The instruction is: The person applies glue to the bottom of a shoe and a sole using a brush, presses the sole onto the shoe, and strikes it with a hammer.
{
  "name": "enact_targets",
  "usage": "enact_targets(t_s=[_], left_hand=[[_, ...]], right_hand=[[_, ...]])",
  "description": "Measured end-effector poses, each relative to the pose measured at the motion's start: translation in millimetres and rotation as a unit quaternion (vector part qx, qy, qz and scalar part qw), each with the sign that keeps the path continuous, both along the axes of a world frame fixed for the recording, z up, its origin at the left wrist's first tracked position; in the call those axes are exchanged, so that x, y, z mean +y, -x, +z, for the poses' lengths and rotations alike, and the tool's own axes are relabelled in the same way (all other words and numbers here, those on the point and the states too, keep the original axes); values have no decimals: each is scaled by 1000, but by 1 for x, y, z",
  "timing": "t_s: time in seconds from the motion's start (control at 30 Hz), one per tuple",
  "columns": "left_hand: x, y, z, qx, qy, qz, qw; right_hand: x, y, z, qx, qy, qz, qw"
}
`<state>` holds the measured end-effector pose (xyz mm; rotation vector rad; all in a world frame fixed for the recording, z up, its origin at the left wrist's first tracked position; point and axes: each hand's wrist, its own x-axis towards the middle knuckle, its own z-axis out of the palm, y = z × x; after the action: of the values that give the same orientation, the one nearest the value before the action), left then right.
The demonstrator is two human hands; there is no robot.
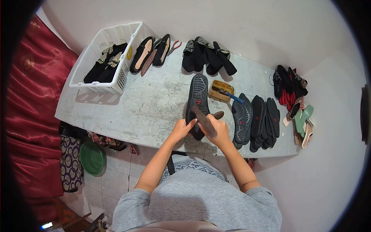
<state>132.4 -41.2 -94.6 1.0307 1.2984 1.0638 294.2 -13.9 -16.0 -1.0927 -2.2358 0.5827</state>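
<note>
A black shoe (199, 91) lies with its grooved sole facing up, toe pointing away, near the table's front edge. My left hand (181, 130) grips the shoe's near part from the left, thumb on its edge. In my right hand (217, 131) is a brown hammer-like tool (205, 121), held over the near half of the sole; its exact shape is partly hidden by my fingers. Just beyond, to the right, sits a yellowish container (221, 91) with a blue-handled brush (234, 98) resting across its rim.
Loose dark soles (242, 120) and stacked soles (264, 121) lie right. Black uppers (208, 58) stand at the back, with black shoes (142, 54), red pliers (175, 47) and a white basket (125, 71) to the left. Green sandals (303, 118) are far right.
</note>
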Motion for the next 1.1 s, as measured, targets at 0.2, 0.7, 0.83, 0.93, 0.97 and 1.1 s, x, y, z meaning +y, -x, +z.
enact_targets(t_s=[0.2,0.7,0.83,0.93,0.97,1.1], left_hand=[[3,2,-11,49,1,2,999],[3,-1,-29,4,4,12,1000],[2,-2,-24,-43,5,23,999],[4,-3,-27,-56,8,25,998],[4,-2,-27,-56,9,26,998],[4,-2,-17,-49,12,21,999]], right_hand=[[-7,1,-10,18,-8,-3,1000],[64,30,22,175,-117,-40,977],[83,33,40,65,33,-73,995],[79,35,31,226,-136,-52,963],[83,33,23,152,-80,-61,983],[82,26,25,139,-55,-66,987]])
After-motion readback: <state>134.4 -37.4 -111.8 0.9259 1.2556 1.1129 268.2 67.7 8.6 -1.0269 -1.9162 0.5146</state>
